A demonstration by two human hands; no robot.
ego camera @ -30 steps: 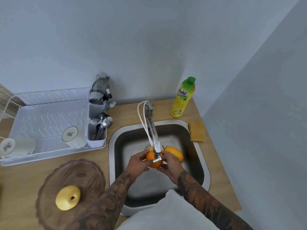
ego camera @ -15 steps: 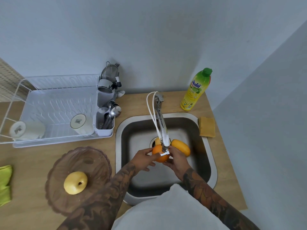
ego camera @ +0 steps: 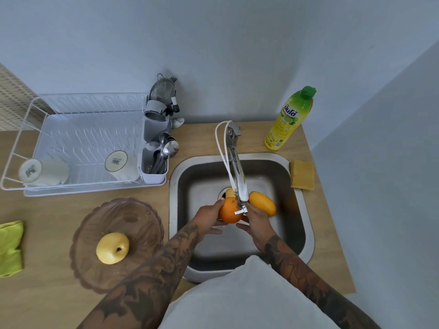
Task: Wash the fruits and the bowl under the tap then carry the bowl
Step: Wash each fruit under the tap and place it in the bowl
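Soap bottle, sponge, drying rack, green cloth.

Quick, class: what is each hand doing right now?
Left hand: closed on the orange, under the tap.
Right hand: also holding the orange.

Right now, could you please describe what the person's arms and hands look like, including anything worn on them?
Both forearms are bare and densely tattooed. The left forearm carries dark floral and leaf-like patterns; the right forearm shows similar dark work with orange-toned patches. The left hand and right hand are bare: no gloves, rings, watch or sleeves visible. A pale grey garment covers the torso below.
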